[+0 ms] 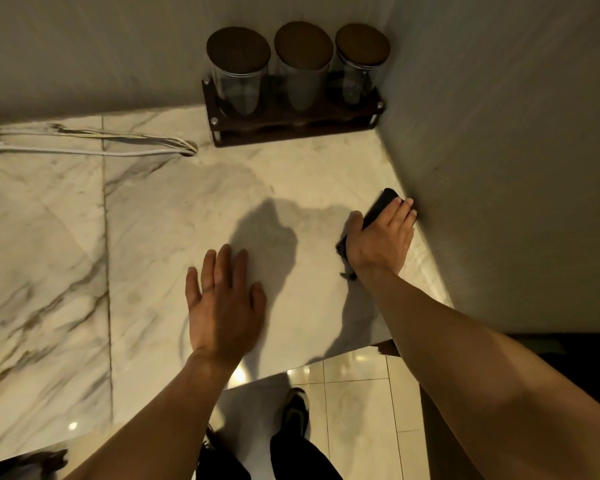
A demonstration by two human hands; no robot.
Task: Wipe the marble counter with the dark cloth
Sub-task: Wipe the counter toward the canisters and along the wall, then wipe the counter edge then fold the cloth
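The white marble counter [174, 216] with grey veins fills the middle of the view. My right hand [381, 237] presses the dark cloth [381, 206] flat onto the counter at its right side, fingertips almost at the side wall. Most of the cloth is hidden under the hand; one end shows beyond the fingers and a corner sticks out near the wrist. My left hand [222, 303] lies flat on the marble near the front edge, fingers spread, holding nothing.
Three glass jars [298, 67] with round brown lids stand in a dark wooden rack [291, 128] in the back corner. White cables [94, 143] lie at the back left. Walls [516, 168] close the back and right. Tiled floor and my shoes show below the front edge.
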